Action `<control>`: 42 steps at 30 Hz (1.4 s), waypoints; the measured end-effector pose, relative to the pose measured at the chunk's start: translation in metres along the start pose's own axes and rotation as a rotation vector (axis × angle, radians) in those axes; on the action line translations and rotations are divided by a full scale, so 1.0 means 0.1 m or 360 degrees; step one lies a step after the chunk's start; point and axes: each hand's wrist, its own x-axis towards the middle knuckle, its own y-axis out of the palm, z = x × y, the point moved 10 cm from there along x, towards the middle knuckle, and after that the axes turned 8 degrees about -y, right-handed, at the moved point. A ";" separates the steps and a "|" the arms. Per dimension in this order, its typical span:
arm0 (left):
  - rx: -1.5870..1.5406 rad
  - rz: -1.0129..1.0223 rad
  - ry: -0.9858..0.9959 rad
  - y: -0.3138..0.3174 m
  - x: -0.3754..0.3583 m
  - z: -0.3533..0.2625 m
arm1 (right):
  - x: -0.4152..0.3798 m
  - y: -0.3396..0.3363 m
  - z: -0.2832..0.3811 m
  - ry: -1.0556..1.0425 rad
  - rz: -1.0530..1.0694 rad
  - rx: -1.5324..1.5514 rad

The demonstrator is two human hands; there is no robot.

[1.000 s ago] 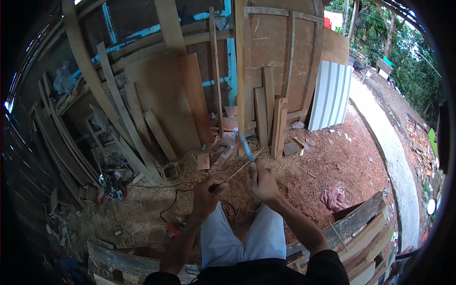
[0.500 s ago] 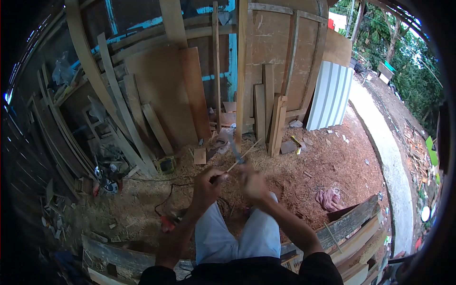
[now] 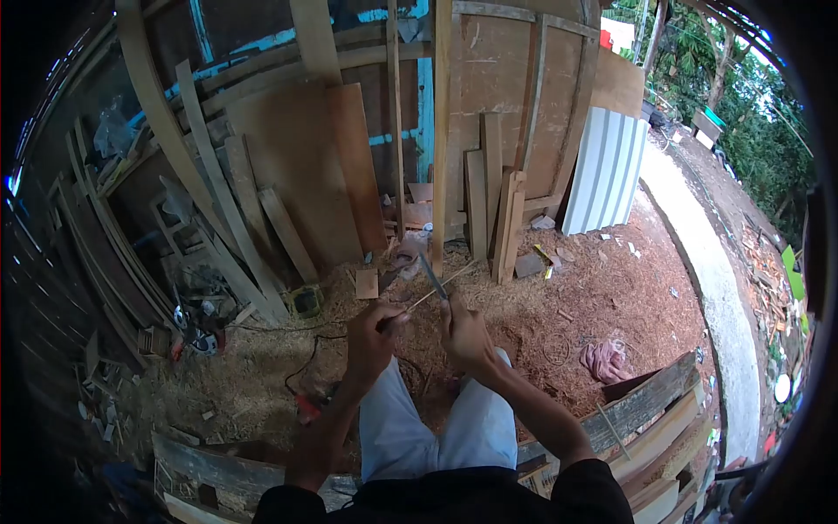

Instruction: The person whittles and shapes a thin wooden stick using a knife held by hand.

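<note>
My left hand is closed round the near end of a thin wooden stick, which slants up and to the right. In my right hand is a knife, its handle mostly hidden by the fingers and its blade tilted up and left. The blade crosses over the stick in this view, a short way beyond the left fingers. Both hands are held in front of my knees, above a floor strewn with shavings.
Boards and a plywood sheet lean on the wall ahead. Corrugated metal stands at right. A pink cloth lies on the shavings. A power tool sits at left, with a cord nearby. Planks are stacked beside me.
My right hand and the knife have moved slightly; the knife shows sharper now, where it was blurred before. My left hand has shifted a little to the left with the stick.
</note>
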 end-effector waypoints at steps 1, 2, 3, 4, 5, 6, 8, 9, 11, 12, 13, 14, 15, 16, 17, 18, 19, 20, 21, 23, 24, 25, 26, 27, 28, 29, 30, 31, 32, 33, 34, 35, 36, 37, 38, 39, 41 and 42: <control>0.0005 0.0006 0.0014 0.00 0.01 -0.02 | 0.02 -0.03 -0.03 0.0088 0.0078 0.0016; 0.0045 0.0022 -0.0003 0.01 -0.02 -0.01 | 0.00 0.00 -0.07 0.0184 0.0166 0.0038; 0.0083 0.0033 -0.0023 0.01 -0.03 0.00 | -0.01 0.07 -0.06 0.0186 0.0167 0.0045; 0.0079 0.0027 -0.0028 0.01 -0.03 0.00 | 0.00 0.13 -0.07 0.0176 0.0125 -0.0007; 0.0094 -0.0002 -0.0015 0.02 -0.04 -0.01 | -0.01 0.13 -0.07 0.0162 0.0091 -0.0067; 0.0116 -0.0031 0.0006 0.01 -0.03 -0.04 | -0.02 0.08 -0.05 0.0151 0.0097 -0.0071; 0.0081 -0.0028 0.0013 -0.01 -0.02 0.01 | -0.01 0.05 0.00 0.0179 0.0187 0.0065; 0.0045 -0.0010 -0.0001 -0.03 -0.03 0.02 | -0.01 0.10 -0.02 0.0181 0.0183 0.0077; 0.0068 -0.0006 -0.0031 -0.02 0.00 -0.02 | 0.03 0.10 0.02 -0.0062 0.0108 0.0041; 0.0085 -0.0009 -0.0058 0.01 0.01 -0.04 | 0.01 0.10 0.05 -0.0068 0.0113 0.0029; 0.0080 -0.0012 -0.0055 0.02 0.01 -0.01 | -0.03 0.19 0.13 -0.0059 0.0197 -0.0009; 0.0010 -0.0009 -0.0055 0.03 0.01 0.05 | -0.04 0.25 0.19 -0.0054 0.0275 -0.0042; -0.0053 -0.0002 -0.0055 0.02 0.03 0.09 | 0.02 0.19 0.23 -0.0056 0.0266 -0.0035; -0.0042 0.0006 -0.0059 0.01 0.03 0.07 | 0.09 0.04 0.18 0.0102 0.0148 0.0039; -0.0058 0.0011 -0.0039 0.02 0.02 0.01 | 0.10 -0.07 0.09 0.0258 0.0042 0.0102; -0.0086 0.0005 -0.0013 0.05 0.02 -0.04 | 0.05 0.00 0.05 0.0252 0.0053 0.0089; -0.0097 -0.0001 -0.0016 0.06 0.01 -0.01 | -0.05 0.24 0.09 0.0082 0.0247 -0.0050; -0.0038 0.0041 -0.0037 0.07 0.01 0.07 | -0.13 0.42 0.13 -0.0084 0.0433 -0.0183; 0.0025 0.0088 -0.0047 0.09 0.04 0.11 | -0.04 0.30 0.18 -0.0084 0.0420 -0.0186; -0.0067 0.0145 -0.0110 0.10 0.02 0.10 | 0.11 -0.06 0.06 0.0429 0.0252 0.0134; -0.0170 0.0198 -0.0185 0.13 -0.01 0.13 | 0.06 0.03 0.01 0.0434 0.0263 0.0133; -0.0179 0.0194 -0.0197 0.14 -0.01 0.15 | 0.03 0.15 0.12 0.0065 0.0270 0.0037; -0.0219 0.0184 -0.0075 0.14 0.02 0.08 | -0.01 0.21 0.26 -0.0305 0.0265 -0.0056; -0.0256 0.0180 0.0051 0.13 0.04 0.00 | 0.00 0.19 0.24 -0.0300 0.0261 -0.0060; -0.0258 0.0189 0.0055 0.13 0.04 -0.04 | 0.04 0.12 0.19 -0.0254 0.0238 -0.0055; -0.0226 0.0233 -0.0048 0.14 0.02 -0.02 | 0.07 0.08 0.14 -0.0211 0.0219 -0.0050; -0.0192 0.0267 -0.0155 0.15 0.01 0.02 | 0.10 0.07 0.17 -0.0215 0.0224 -0.0049; -0.0195 0.0260 -0.0166 0.14 0.00 0.07 | 0.09 0.07 0.18 -0.0165 0.0259 -0.0025; -0.0186 0.0239 -0.0153 0.15 0.00 0.12 | 0.07 0.07 0.17 -0.0116 0.0296 -0.0009; -0.0173 0.0224 -0.0128 0.15 0.02 0.13 | 0.04 0.11 0.14 -0.0118 0.0298 -0.0016; -0.0175 0.0231 -0.0123 0.16 0.02 0.09 | -0.03 0.20 0.13 -0.0169 0.0308 -0.0058; -0.0195 0.0241 -0.0146 0.15 0.01 0.06 | -0.07 0.26 0.14 -0.0218 0.0314 -0.0099; -0.0217 0.0245 -0.0173 0.15 0.01 0.06 | -0.02 0.19 0.21 -0.0214 0.0311 -0.0101; -0.0220 0.0238 -0.0179 0.15 -0.01 0.06 | 0.06 -0.01 0.19 0.0027 0.0176 -0.0044; -0.0231 0.0220 -0.0174 0.14 0.00 0.05 | 0.12 -0.14 0.13 0.0254 0.0041 0.0014; -0.0241 0.0206 -0.0171 0.14 0.00 0.05 | 0.10 -0.10 0.08 0.0241 0.0051 0.0016; -0.0169 0.0212 -0.0202 0.09 0.00 0.13 | 0.02 0.04 0.07 -0.0001 0.0106 0.0037; -0.0096 0.0226 -0.0231 0.09 0.00 0.17 | 0.05 -0.01 0.06 0.0003 0.0099 0.0037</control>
